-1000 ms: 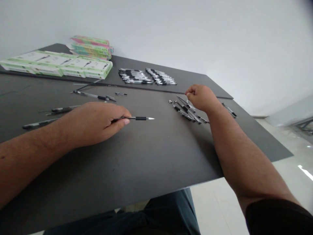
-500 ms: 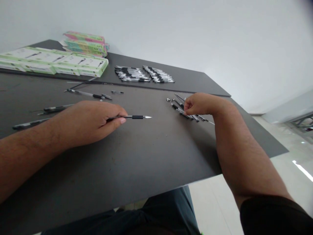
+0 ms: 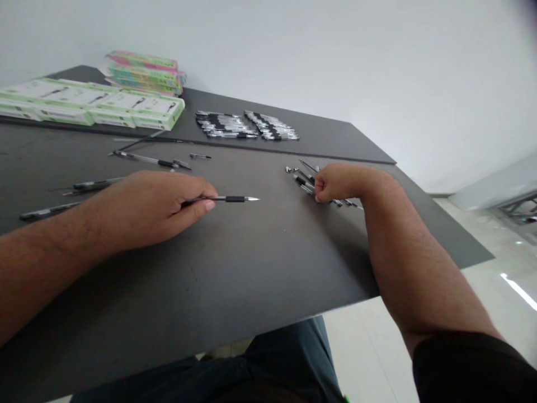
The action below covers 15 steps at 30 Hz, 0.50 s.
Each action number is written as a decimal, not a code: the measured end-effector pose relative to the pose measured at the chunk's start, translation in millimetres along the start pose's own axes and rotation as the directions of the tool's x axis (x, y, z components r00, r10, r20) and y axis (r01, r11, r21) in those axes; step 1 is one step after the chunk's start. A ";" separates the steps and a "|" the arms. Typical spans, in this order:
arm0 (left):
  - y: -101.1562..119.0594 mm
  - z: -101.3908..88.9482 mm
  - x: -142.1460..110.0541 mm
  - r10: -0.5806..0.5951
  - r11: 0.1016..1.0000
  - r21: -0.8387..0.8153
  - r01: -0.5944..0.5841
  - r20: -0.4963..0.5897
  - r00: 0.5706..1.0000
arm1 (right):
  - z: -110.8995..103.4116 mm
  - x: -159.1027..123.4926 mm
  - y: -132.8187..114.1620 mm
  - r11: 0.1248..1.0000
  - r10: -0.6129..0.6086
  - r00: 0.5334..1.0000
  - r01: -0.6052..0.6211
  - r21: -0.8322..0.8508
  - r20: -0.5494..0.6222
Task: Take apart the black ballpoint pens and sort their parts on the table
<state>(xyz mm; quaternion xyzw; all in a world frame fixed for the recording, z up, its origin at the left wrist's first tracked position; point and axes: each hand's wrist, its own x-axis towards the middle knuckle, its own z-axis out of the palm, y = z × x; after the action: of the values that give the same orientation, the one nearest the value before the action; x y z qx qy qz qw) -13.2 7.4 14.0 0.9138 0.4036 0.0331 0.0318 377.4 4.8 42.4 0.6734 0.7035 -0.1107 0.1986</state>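
Observation:
My left hand [image 3: 176, 204] is closed around the rear part of a gel pen [image 3: 235, 199]. The pen lies level above the table, its black grip and silver tip pointing right. My right hand [image 3: 329, 183] is closed, fingertips down, over a small pile of clear-and-black pen caps [image 3: 304, 184]. Its fingers hide what they pinch, if anything. Small silver pen tips [image 3: 288, 169] lie just left of that pile. Behind my left hand are a gel pen [image 3: 142, 159] and a loose cap [image 3: 200, 157]. More pens [image 3: 48, 211] lie partly under my left forearm.
On the raised rear board [image 3: 327, 137] sit two rows of pens [image 3: 226, 124] [image 3: 272, 126]. White-and-green pen boxes [image 3: 109, 106] line the rear left, with a stack of colourful packs [image 3: 145, 73] behind them. The grey table's [image 3: 235, 268] front edge runs close to my legs.
My right hand has lowered slightly onto the pile of caps, covering more of it. My left hand keeps the pen in nearly the same place.

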 end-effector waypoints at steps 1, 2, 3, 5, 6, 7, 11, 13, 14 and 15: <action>-0.7 0.6 0.2 0.003 1.000 0.001 -0.003 -0.002 1.000 | -1.8 -2.7 1.1 1.000 0.008 1.000 -0.007 0.016 -0.020; -1.4 1.5 0.5 0.007 1.000 0.002 -0.007 -0.003 1.000 | -3.7 -5.8 1.5 0.999 0.016 0.998 -0.014 0.037 -0.055; -2.1 2.5 0.8 0.009 1.000 0.003 -0.009 -0.006 1.000 | -5.7 -9.1 0.6 0.998 0.022 0.994 -0.015 0.061 -0.108; -3.0 4.4 0.9 0.011 1.000 -0.001 -0.011 -0.012 1.000 | -8.2 -15.8 -6.0 0.994 0.018 0.966 0.010 0.106 -0.257; -3.0 4.9 0.5 0.008 1.000 -0.006 -0.008 -0.015 1.000 | -8.3 -18.6 -11.6 0.991 0.002 0.944 0.042 0.126 -0.330; -2.6 5.1 -0.1 0.004 1.000 -0.014 -0.004 -0.022 1.000 | -7.4 -20.9 -18.5 0.985 -0.023 0.922 0.087 0.148 -0.386; 0.8 2.8 -3.6 0.001 0.998 -0.060 -0.004 -0.054 0.999 | 2.9 -23.4 -49.3 0.901 -0.197 0.895 0.327 0.287 -0.400; 1.1 2.1 -4.3 0.013 0.997 -0.077 -0.019 -0.075 0.997 | 9.6 -21.1 -60.5 0.835 -0.263 0.876 0.417 0.360 -0.405; 0.6 2.3 -4.3 0.015 0.996 -0.082 -0.023 -0.090 0.996 | 12.8 -19.3 -64.2 0.801 -0.275 0.865 0.448 0.398 -0.421; -0.3 2.9 -4.0 0.014 0.996 -0.085 -0.023 -0.108 0.994 | 16.0 -17.3 -66.7 0.762 -0.276 0.855 0.473 0.442 -0.440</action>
<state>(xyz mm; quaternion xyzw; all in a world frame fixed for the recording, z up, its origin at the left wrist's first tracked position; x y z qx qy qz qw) -15.8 4.5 11.0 0.9122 0.3944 0.0997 0.0489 313.7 -22.1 28.0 0.5528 0.7895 -0.2195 -0.1518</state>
